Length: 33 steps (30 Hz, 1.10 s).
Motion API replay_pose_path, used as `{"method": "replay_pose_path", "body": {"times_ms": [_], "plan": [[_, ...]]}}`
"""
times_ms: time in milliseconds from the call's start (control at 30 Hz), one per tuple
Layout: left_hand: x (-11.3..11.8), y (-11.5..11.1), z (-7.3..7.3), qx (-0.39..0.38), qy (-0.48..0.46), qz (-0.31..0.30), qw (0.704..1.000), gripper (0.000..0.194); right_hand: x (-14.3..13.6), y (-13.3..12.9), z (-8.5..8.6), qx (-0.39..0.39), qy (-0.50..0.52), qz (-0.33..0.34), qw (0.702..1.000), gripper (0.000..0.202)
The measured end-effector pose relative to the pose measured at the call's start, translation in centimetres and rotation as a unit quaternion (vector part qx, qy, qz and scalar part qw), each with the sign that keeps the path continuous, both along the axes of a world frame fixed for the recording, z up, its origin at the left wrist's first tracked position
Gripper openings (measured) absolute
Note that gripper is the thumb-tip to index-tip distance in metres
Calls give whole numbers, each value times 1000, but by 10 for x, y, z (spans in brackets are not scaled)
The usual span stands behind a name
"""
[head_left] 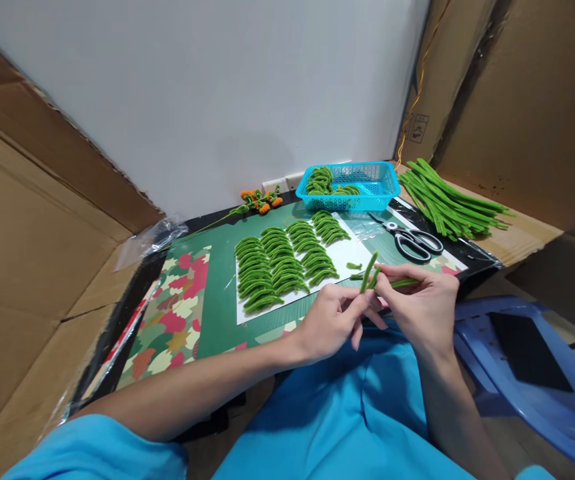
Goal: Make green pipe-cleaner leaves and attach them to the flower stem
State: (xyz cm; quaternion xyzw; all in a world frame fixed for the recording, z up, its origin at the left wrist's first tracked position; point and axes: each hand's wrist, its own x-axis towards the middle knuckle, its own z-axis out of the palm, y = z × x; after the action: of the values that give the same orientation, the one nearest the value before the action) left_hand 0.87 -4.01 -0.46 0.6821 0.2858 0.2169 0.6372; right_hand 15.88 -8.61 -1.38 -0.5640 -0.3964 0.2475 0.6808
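My left hand [330,320] and my right hand [420,300] meet above the table's front edge. Both pinch a fuzzy green pipe cleaner [369,272], one end of which sticks up between them. More green stem runs through the fingers of my right hand; whether it is the same piece I cannot tell. Beyond my hands, on a white sheet [360,255], lie rows of short curved green pipe cleaner pieces [255,272]. A small bent piece [353,266] lies apart from these rows. Black-handled scissors [412,241] rest behind my right hand.
A blue plastic basket [382,202] with bent green pieces [320,180] stands at the back. To its right lies a bundle of long green pipe cleaners [450,203]. Orange flowers [262,200] lie at the back left. Cardboard [32,200] walls both sides; a blue stool [517,367] stands at right.
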Motion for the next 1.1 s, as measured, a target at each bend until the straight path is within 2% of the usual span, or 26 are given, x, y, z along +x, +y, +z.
{"method": "replay_pose_path", "body": {"times_ms": [367, 600, 867, 1100], "plan": [[-2, -1, -6, 9, 22, -3, 1000, 57, 8, 1, 1, -20, 32, 78, 996, 17], [-4, 0, -12, 10, 39, -11, 999, 60, 13, 4, -11, -25, 86, 67, 994, 20], [-5, 2, -15, 17, 51, -1, 999, 60, 15, 5, -1, -38, 33, 125, 991, 22], [-7, 0, -16, 20, 53, -7, 998, 56, 15, 1, -2, -18, 22, 77, 997, 13]]}}
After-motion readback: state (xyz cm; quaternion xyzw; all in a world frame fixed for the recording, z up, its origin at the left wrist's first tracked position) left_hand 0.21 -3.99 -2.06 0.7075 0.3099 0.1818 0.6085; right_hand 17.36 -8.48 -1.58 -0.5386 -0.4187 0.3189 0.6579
